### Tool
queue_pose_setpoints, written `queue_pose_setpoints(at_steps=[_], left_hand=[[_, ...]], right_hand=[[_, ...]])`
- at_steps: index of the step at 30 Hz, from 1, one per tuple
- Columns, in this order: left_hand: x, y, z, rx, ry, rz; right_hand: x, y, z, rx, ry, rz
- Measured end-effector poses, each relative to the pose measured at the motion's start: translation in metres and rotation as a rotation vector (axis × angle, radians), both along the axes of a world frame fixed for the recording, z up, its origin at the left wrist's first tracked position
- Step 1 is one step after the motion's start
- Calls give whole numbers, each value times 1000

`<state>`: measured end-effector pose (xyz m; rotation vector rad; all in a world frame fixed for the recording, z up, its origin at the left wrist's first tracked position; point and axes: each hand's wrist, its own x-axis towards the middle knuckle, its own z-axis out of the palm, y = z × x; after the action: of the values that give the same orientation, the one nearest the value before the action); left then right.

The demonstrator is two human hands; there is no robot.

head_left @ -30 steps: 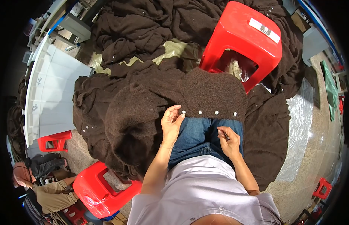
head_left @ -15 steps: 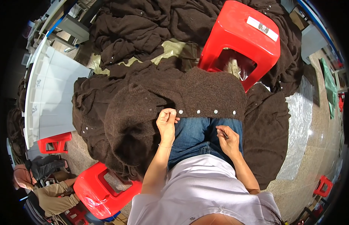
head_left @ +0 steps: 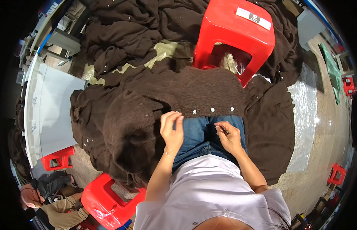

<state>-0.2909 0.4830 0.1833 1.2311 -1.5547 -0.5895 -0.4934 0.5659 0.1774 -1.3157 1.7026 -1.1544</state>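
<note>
A dark brown fuzzy knit garment [head_left: 209, 90] lies across my lap, with several pale, sparkly round buttons [head_left: 212, 110] in a row along its near edge. My left hand [head_left: 172, 130] is at the left end of that row, its fingers curled and the fingertips closed at the garment's edge, partly covering the leftmost button. Over my jeans [head_left: 195, 132], a little below the edge, my right hand [head_left: 229, 137] is closed. A small dark thing shows between its fingers, too hidden to name.
A red plastic stool [head_left: 240, 32] stands ahead among heaps of brown knitwear [head_left: 124, 34]. Another red stool [head_left: 109, 199] is at the lower left, near a seated person [head_left: 63, 211]. A white panel [head_left: 55, 107] rises at the left; clear plastic sheeting [head_left: 303, 122] lies on the floor at the right.
The view has shifted slightly. My left hand has turned and now covers part of the leftmost button; my right hand has moved a little left and up, its fingers still closed.
</note>
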Motion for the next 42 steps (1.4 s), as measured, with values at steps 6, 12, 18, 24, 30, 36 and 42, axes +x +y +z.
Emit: queue_pose_setpoints(at_steps=[6,12,18,24,30,36,42], left_hand=[[-18,-1,2,76,-282,-84],[-25,-3,7,86,-344,-74],[-28,-3,-3,87,-320,-29],[-18,-4,-9,120,-55,-70],[-16,5,-5,226,69,-125],[-15,8,-3,357,242,-171],[-13,10,-3,371,248,-188]], right_hand=[[-1,3,0,-6,-23,4],[-1,2,2,-29,-13,8],[-3,4,3,-34,-7,8],[-5,5,-1,-53,3,19],[4,-3,8,143,-308,74],[32,-30,22,485,-754,227],[46,-42,12,482,-606,163]])
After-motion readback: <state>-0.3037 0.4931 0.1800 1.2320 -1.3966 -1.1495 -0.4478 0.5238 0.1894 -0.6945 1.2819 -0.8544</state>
